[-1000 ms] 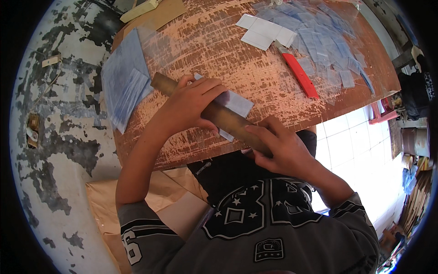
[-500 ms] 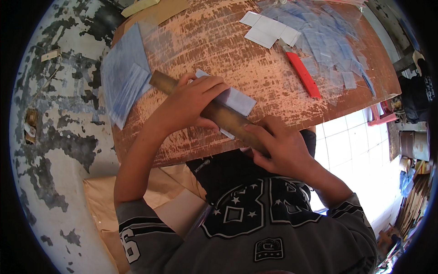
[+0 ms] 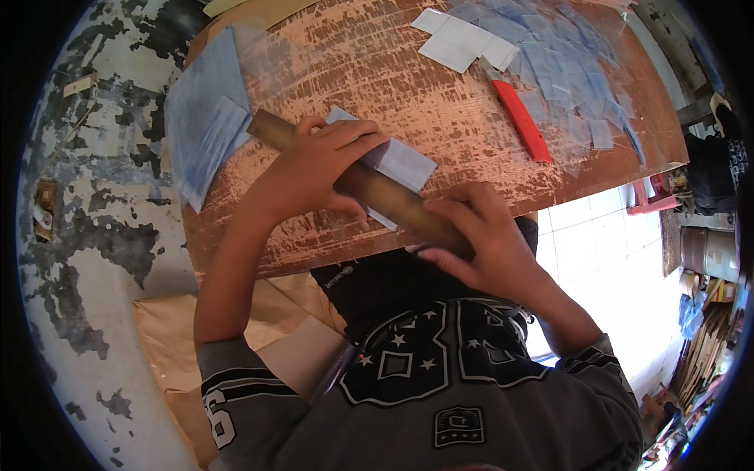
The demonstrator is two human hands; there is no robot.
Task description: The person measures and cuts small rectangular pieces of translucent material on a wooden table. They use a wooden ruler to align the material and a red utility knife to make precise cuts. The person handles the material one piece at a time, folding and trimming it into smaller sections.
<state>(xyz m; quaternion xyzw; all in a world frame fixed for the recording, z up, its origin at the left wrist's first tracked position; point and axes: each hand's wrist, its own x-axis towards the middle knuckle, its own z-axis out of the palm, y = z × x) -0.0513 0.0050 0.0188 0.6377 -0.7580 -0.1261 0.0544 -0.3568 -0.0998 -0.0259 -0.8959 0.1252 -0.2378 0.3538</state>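
Observation:
A long, flat, brownish bar (image 3: 386, 202) lies slantwise over a white sheet with a clear film (image 3: 404, 163) on the scratched wooden table (image 3: 314, 78). My left hand (image 3: 318, 169) straddles the middle of the bar, fingers on its far side and thumb on its near side. At the bar's near right end, my right hand (image 3: 491, 235) grips it, with the thumb below and the fingers above. Part of the sheet shows beyond the bar, and a small corner shows on the near side. A red cutter knife (image 3: 522, 122) rests on the table to the right.
At the left lies a stack of bluish clear plastic sheets (image 3: 208, 94). Many small cut film pieces (image 3: 561, 74) pile up at the far right, beside white card pieces (image 3: 459, 43). Brown paper (image 3: 173, 337) is below the table's left. A peeling wall (image 3: 118, 196) stands left.
The fingers of my right hand have shifted a little on the bar's near end, with the thumb spread lower. My left hand stays on the bar. The whole view has drifted slightly.

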